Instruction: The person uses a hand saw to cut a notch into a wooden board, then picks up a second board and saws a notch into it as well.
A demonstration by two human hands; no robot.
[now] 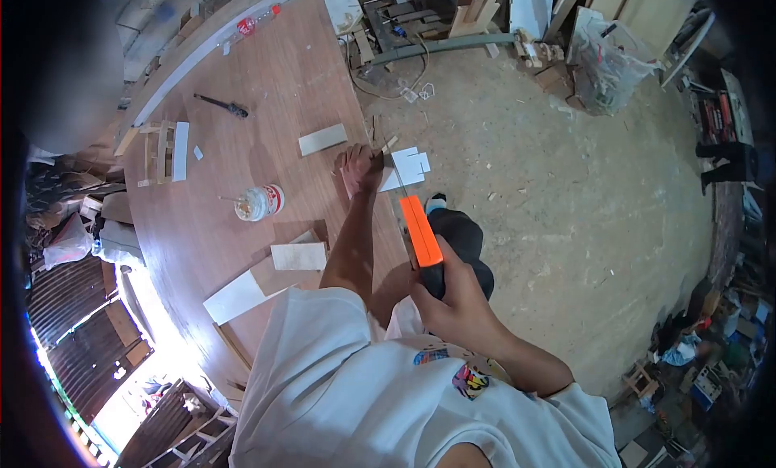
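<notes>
My right hand [461, 302] is closed around the black grip of a handsaw with an orange handle [418, 229]. The saw's thin blade, seen nearly edge-on, points away from me toward the table edge beside my left hand. My left hand [360, 170] bears down at that edge, fingers bent, on a narrow wooden strip [390, 144] whose light end juts out to the right. Its fingers hide most of the strip. Just beyond them lies a pale wood block [322, 140]. A white notched piece [408, 168] shows past the edge, below the blade.
On the wooden table [267, 128] are a white tub [259, 202], a dark tool [221, 106], a small wooden frame [164, 153], a bottle [259, 19] and white-faced boards [299, 256]. A bag of scraps [612, 64] stands on the concrete floor [558, 217]. Clutter lines the right wall.
</notes>
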